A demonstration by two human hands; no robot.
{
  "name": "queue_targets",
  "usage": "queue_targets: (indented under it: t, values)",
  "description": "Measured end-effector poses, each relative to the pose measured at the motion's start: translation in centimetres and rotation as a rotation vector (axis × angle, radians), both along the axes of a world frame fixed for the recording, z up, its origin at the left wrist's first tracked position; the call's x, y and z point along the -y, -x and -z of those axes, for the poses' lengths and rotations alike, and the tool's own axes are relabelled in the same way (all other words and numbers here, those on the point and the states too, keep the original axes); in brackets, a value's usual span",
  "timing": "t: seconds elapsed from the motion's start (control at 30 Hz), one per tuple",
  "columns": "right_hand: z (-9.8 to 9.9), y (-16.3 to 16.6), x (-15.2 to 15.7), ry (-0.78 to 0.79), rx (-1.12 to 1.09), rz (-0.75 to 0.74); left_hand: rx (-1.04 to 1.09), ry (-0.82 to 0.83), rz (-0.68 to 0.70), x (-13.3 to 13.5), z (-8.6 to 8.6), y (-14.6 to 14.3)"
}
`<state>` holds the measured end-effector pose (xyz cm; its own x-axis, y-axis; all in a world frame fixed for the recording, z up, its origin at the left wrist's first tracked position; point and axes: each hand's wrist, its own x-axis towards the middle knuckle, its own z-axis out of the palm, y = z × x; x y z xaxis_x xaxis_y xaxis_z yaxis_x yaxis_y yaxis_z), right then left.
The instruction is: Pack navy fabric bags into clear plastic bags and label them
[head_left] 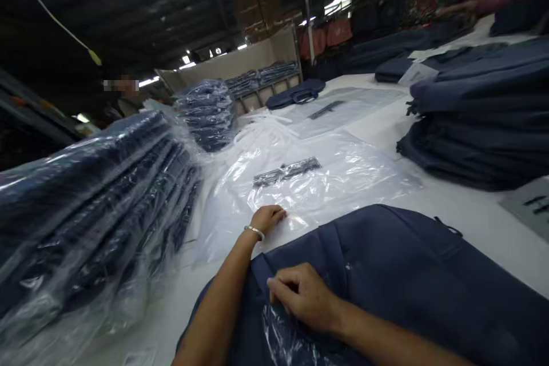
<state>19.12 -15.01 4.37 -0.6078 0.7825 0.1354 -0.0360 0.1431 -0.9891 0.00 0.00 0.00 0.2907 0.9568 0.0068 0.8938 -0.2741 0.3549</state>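
A navy fabric bag [386, 263], apparently a backpack, lies flat on the table in front of me, with a small zip pull at its far edge. My left hand [268, 218], with a silver bracelet at the wrist, reaches past the bag. Its fingers are curled on the near edge of a pile of clear plastic bags [343, 168] with a dark printed strip. Over the navy bag, my right hand [304, 297] is closed, thumb against the bent fingers; what they pinch is hidden. Crinkled clear plastic [287, 340] shows just below that hand.
On the left stands a tall stack of plastic-wrapped navy goods [107, 206], with another wrapped stack [208, 114] behind. Unwrapped navy bags [484, 120] are piled on the right. A lone navy bag [295, 93] lies farther back. People are at the far side.
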Motion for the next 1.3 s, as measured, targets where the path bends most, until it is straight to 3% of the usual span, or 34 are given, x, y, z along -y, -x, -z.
queue_targets:
  t: [0.13, 0.3, 0.37, 0.47, 0.57, 0.67, 0.8, 0.93, 1.17, 1.3]
  values:
    - [-1.8, -1.9, -2.3, -0.147, 0.038, 0.162, 0.015, -0.130, -0.091, 0.4, 1.0, -0.6]
    - [-3.1, -3.0, -9.6, -0.578, 0.340, 0.407, 0.060, -0.307, -0.102, 0.3, 1.1, -0.9]
    - [-3.1, -2.6, -12.8, -0.727, 0.626, 0.364, 0.075, -0.352, -0.074, 0.3, 0.9, -0.9]
    - [-2.1, -1.5, -16.7, -0.782, 0.936, 0.195, 0.076, -0.386, -0.013, 0.5, 0.7, -0.7]
    - [-0.7, -1.1, -19.3, -0.769, 1.021, 0.036, 0.059, -0.401, 0.034, 0.6, 0.6, -0.7]
    - [0.7, -2.7, -21.2, -0.791, 1.076, -0.030, 0.031, -0.405, 0.051, 0.9, 0.5, -0.7]
    - [1.6, -7.7, -22.8, -0.841, 1.104, 0.003, -0.030, -0.397, 0.033, 1.4, 0.3, -0.5]
    - [1.4, -11.3, -22.5, -0.883, 1.075, 0.030, -0.090, -0.391, -0.023, 2.2, -0.3, -0.5]
    - [1.8, -7.5, -20.4, -0.980, 1.050, 0.070, -0.204, -0.369, -0.129, 2.6, -1.1, -1.3]
    - [1.9, -8.7, -21.6, -0.971, 1.139, 0.087, -0.328, -0.283, -0.161, 4.0, -1.8, 0.4]
